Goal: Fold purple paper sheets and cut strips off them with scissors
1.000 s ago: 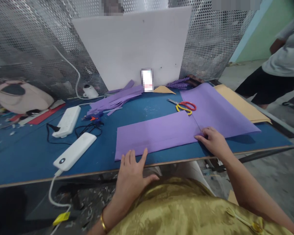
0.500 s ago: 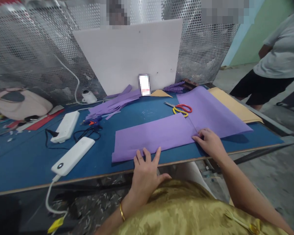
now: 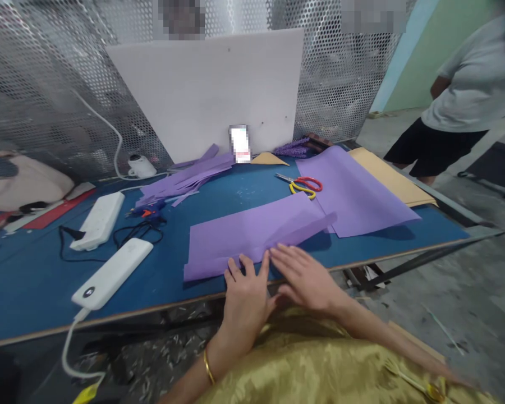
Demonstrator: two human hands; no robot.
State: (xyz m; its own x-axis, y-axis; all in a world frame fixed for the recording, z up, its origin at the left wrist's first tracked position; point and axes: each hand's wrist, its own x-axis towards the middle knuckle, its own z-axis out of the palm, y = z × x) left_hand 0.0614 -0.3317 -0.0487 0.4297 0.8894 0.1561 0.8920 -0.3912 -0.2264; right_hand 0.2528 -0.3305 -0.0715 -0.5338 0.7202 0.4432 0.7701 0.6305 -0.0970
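A long purple paper sheet (image 3: pixel 244 233) lies folded along the near edge of the blue table (image 3: pixel 33 280). My left hand (image 3: pixel 244 292) rests flat on its near edge, fingers spread. Beside it my right hand (image 3: pixel 305 275) lies flat with fingers stretched out, touching the sheet's lower fold. The sheet's right end lifts slightly off the table. A larger purple sheet (image 3: pixel 353 191) lies to the right, and red-and-yellow scissors (image 3: pixel 303 185) sit just behind the folded sheet.
A white power bank (image 3: pixel 111 272) with a cable, a white power strip (image 3: pixel 96 220), a glue gun (image 3: pixel 149 211) and purple strips (image 3: pixel 185 179) lie at the left. A white board (image 3: pixel 206 90) leans on the perforated wall. Tan paper (image 3: pixel 391 177) is far right. A person (image 3: pixel 463 101) stands right.
My right hand has left the sheet's right corner and moved left to lie next to my left hand. The freed right end of the sheet has lifted. The left hand stays on the near edge.
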